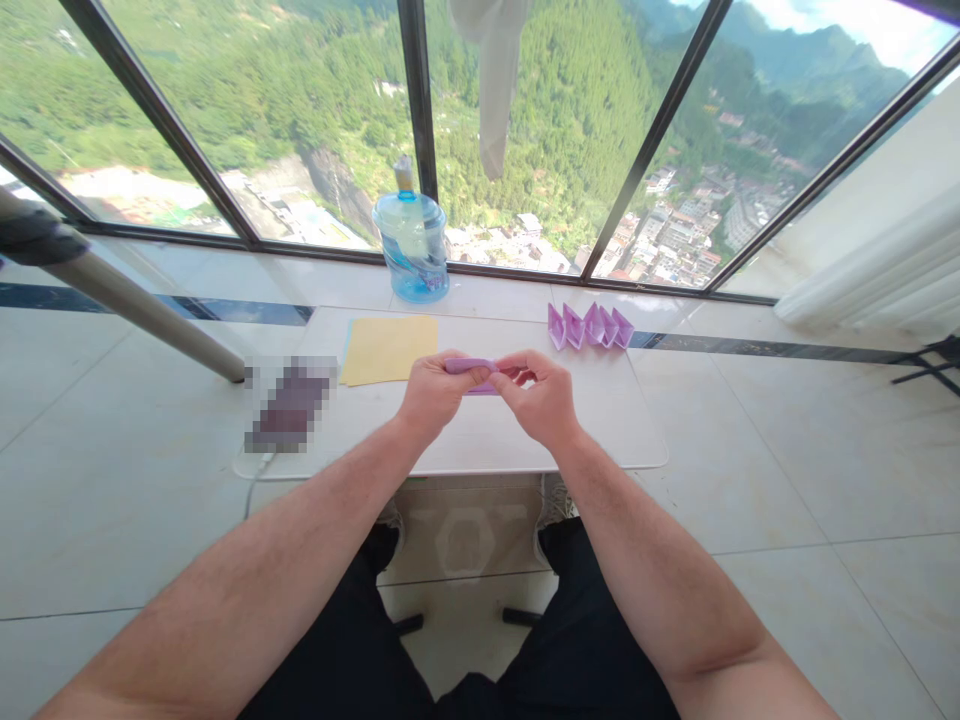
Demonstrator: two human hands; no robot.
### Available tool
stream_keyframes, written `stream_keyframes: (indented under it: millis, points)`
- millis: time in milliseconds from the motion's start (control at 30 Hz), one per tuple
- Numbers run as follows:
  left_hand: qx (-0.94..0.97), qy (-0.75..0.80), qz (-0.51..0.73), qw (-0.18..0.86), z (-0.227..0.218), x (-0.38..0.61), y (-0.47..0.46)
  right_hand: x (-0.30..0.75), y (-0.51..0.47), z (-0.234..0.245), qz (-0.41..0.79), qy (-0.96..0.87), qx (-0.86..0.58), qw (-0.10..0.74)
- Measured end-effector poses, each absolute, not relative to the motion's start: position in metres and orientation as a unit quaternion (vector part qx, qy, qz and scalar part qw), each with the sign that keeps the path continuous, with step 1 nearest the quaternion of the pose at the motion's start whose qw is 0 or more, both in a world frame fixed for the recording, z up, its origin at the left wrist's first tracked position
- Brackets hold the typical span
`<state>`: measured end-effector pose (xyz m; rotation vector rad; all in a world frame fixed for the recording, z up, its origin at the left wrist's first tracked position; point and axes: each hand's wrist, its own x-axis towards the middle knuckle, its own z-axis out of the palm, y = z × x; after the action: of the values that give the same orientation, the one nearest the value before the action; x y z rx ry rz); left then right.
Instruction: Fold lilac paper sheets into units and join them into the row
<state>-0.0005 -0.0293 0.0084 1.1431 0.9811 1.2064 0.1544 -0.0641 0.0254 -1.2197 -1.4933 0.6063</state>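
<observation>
Between my two hands, above the white table [375,430], is a folded piece of purple paper [469,366]. My left hand [437,393] grips its left part, with the thumb lying along the paper. At the right end, my right hand [541,395] pinches the paper between thumb and fingers. Part of the paper is covered by the fingers. Several folded purple paper shapes [592,327] stand in a row at the table's far right. A stack of yellow paper sheets [391,348], with a light blue edge showing, lies to the left of my hands.
A blue water jug [411,245] stands behind the table by the window. A pixelated dark object [292,405] with a white cable sits at the table's left edge. Close by on the left, a slanted pole [150,305] reaches down. White curtains [877,250] hang at the right.
</observation>
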Motion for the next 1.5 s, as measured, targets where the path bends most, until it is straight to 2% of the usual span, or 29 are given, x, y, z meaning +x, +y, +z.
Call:
stream_keyframes:
  millis: [633, 967, 1233, 1500]
  points:
    - [0.491, 0.438, 0.493, 0.569, 0.018, 0.003, -0.037, 0.159, -0.056, 0.021, 0.351, -0.565, -0.54, 0.516]
    - [0.455, 0.418, 0.482, 0.621, 0.019, 0.004, -0.037, 0.154, -0.059, 0.022, 0.344, -0.55, -0.532, 0.544]
    - [0.439, 0.404, 0.47, 0.65, 0.016, 0.005, -0.035, 0.151, -0.058, 0.019, 0.387, -0.513, -0.517, 0.566]
    - [0.435, 0.395, 0.448, 0.673, 0.016, 0.006, -0.037, 0.151, -0.058, 0.021, 0.394, -0.509, -0.532, 0.549]
